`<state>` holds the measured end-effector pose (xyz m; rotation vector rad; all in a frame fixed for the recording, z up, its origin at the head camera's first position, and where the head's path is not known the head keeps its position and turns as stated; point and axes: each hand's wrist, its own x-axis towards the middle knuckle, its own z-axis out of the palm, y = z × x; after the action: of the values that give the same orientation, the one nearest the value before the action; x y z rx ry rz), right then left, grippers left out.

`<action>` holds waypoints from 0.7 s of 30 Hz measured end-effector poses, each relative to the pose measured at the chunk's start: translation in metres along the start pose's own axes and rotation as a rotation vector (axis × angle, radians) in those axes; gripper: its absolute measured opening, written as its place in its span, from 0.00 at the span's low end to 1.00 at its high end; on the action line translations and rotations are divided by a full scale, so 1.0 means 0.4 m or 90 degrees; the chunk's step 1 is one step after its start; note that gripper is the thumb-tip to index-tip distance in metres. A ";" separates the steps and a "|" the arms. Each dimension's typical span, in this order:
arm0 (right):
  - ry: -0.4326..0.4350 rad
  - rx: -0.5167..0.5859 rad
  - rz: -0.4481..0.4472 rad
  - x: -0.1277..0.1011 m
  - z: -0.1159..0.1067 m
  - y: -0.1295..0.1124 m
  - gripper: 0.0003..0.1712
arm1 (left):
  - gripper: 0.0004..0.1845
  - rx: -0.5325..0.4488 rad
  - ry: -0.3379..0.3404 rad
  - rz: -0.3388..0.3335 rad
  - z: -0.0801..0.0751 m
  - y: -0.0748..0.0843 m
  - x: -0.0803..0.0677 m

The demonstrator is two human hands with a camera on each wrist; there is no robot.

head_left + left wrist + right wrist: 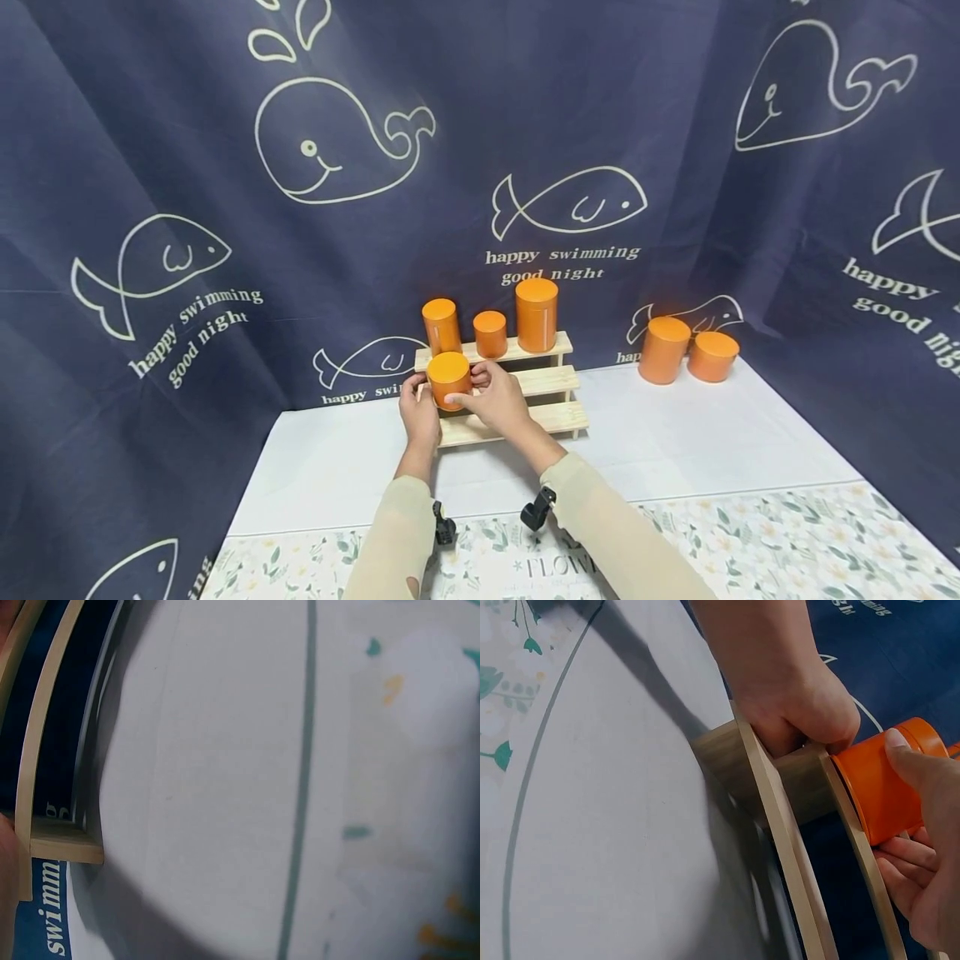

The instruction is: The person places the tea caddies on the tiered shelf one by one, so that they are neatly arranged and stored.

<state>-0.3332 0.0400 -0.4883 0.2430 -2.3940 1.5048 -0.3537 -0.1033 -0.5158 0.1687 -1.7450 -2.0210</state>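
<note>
My right hand (498,404) grips an orange round canister (450,382) with a flat lid, thumb on its near side and fingers round the right. It stands upright at the left end of the middle step of a three-step wooden rack (551,417). In the right wrist view, the canister (889,784) is right at the plank's edge. My left hand (420,417) is curled at the rack's left end, just left of the canister; in the right wrist view this hand (802,705) holds the rack's side, fingertips hidden.
On the top step stand a tall slim canister (442,327), a small canister (491,336) and a large canister (537,317), all orange. Two more, a taller canister (663,352) and a short canister (712,358), sit on the white table (675,442) at right. A dark blue curtain (465,233) hangs behind.
</note>
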 end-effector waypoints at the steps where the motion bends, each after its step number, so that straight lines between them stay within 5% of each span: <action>1: 0.001 -0.003 -0.001 -0.001 0.000 0.000 0.35 | 0.11 0.000 0.004 0.003 0.001 -0.011 0.003; 7: 0.009 -0.038 -0.019 -0.011 0.004 0.000 0.33 | 0.10 0.020 0.014 0.017 0.002 -0.040 0.010; 21: 0.007 -0.058 -0.026 -0.016 0.011 -0.004 0.33 | 0.11 0.028 0.012 0.003 0.003 -0.033 0.009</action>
<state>-0.3276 0.0352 -0.4911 0.2620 -2.4270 1.3712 -0.3608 -0.1025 -0.5277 0.1961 -1.7773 -1.9721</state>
